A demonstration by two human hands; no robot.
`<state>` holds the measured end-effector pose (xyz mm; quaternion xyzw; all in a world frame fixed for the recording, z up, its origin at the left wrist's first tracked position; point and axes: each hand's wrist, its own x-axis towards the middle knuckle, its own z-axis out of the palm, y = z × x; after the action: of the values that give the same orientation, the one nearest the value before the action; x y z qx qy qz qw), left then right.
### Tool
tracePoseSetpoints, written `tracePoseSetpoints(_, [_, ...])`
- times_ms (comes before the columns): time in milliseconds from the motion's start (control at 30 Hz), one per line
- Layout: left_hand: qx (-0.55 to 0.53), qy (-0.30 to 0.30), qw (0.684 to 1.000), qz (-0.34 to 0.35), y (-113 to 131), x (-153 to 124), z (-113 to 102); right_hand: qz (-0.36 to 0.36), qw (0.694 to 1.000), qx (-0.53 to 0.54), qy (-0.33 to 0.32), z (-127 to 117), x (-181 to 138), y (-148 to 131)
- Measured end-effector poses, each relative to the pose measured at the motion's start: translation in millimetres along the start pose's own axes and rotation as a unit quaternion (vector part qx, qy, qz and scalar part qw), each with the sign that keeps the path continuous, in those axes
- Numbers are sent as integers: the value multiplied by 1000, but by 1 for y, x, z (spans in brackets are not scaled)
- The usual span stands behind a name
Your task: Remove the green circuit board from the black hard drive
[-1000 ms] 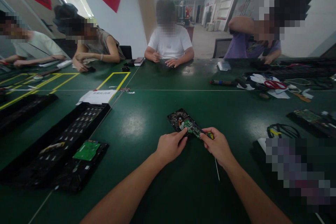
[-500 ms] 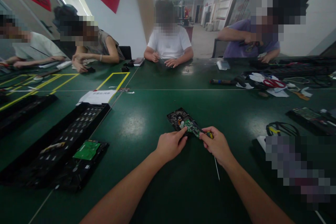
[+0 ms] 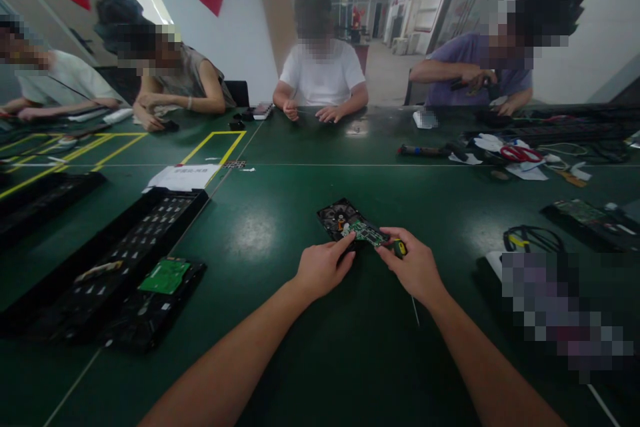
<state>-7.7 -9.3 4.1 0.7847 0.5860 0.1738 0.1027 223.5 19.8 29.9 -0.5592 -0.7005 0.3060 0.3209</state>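
Observation:
In the middle of the head view, my left hand (image 3: 323, 269) grips the near side of a black hard drive (image 3: 331, 216), its thumb and fingers closed. A green circuit board (image 3: 371, 234) lies over the drive's right part; whether it is fastened there I cannot tell. My right hand (image 3: 411, 261) pinches the right end near the board with its fingertips. Tucked in that same hand is a screwdriver (image 3: 399, 248) with a yellow and black handle. Its thin shaft sticks out below the palm, pointing toward me.
Left of my hands lie a long black tray (image 3: 165, 227) and another drive with a green board (image 3: 165, 276). A black cable (image 3: 533, 238) and a drive-like unit (image 3: 583, 213) are at right. Across the green table (image 3: 280, 200) several people sit working.
My right hand has turned slightly, so more of the screwdriver handle shows and less of its shaft. The whole view has shifted a little; the left hand keeps its grip.

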Motion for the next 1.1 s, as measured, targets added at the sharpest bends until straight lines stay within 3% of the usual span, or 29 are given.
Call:
tracePoseSetpoints(200, [-49,50,997,-17,-9,-3,5,-106,987,-92,77,-6,1,-16])
tracePoseSetpoints(400, [-160,142,972,-94,-17,-2,1,-22,995,-12,98,-15,19,-22])
tracePoseSetpoints(467, [-180,150,964,-122,-18,-2,-1,23,996,74,50,-8,27,-17])
tracePoseSetpoints(567, [-189,151,958,-155,-20,-2,-2,106,966,236,-26,9,33,-5])
tracePoseSetpoints(900, [-174,134,961,-170,-15,1,1,114,964,241,-1,34,26,16])
tracePoseSetpoints(1100, [-175,139,966,-127,-14,0,1,93,976,196,18,36,24,16])
